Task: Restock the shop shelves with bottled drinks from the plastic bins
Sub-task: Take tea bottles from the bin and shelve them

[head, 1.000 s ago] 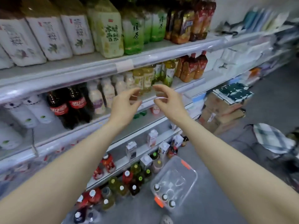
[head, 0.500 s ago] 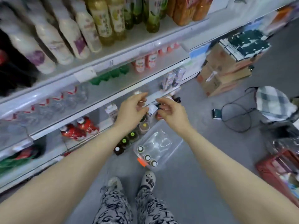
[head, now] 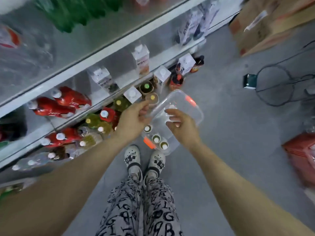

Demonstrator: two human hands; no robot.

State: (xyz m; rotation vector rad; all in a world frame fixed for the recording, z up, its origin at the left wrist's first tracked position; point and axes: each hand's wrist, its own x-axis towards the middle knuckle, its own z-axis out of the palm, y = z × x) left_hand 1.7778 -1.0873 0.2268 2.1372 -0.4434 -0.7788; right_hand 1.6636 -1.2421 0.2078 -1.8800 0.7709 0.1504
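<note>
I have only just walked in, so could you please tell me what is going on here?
A person stands at the drink shelves, looking down at a clear plastic bin on the floor by their feet. Three bottles stand at its near end. The left hand and the right hand hover above the bin, fingers loosely curled, holding nothing.

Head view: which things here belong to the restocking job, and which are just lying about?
Job in hand:
left hand
right hand
clear plastic bin on the floor
three capped bottles in it
shop shelves
floor bottles standing by the shelves

Lying about:
cardboard boxes
small dark box on a black cable
red crate
</note>
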